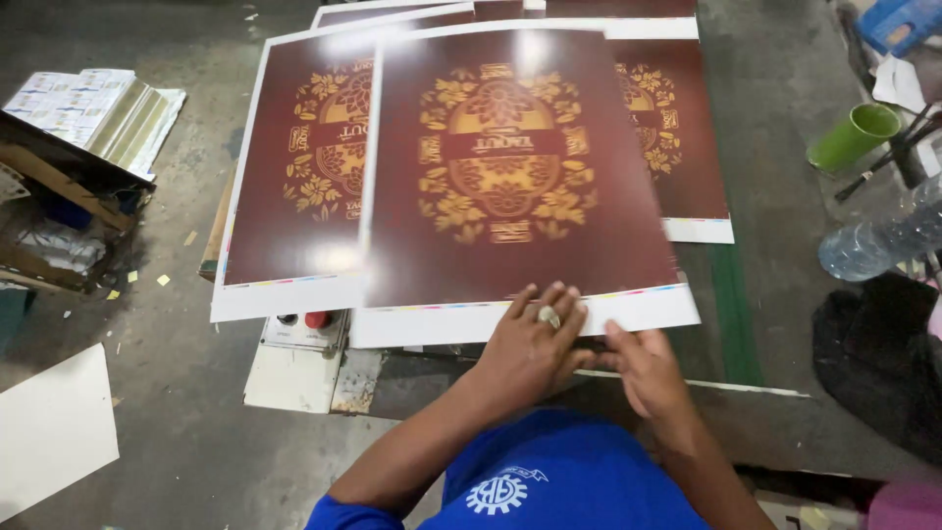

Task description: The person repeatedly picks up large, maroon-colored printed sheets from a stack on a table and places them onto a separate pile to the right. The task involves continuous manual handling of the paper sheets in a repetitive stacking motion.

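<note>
A large glossy printed sheet (510, 167), dark maroon with a gold floral emblem and a white border, lies on top in front of me. My left hand (535, 339), with a ring on one finger, presses flat on the sheet's near white edge. My right hand (643, 368) sits just right of it at the same edge, fingers curled at the sheet's border; whether it pinches the paper is unclear. More sheets of the same print lie underneath, one stack (294, 167) offset to the left and another (687, 137) to the right.
A control box with a red button (316, 320) sits below the left stack. A stack of folded printed cartons (98, 113) rests at far left, a white board (49, 427) on the floor. At right stand a green cup (854, 135), a plastic bottle (878, 240) and dark cloth (878, 353).
</note>
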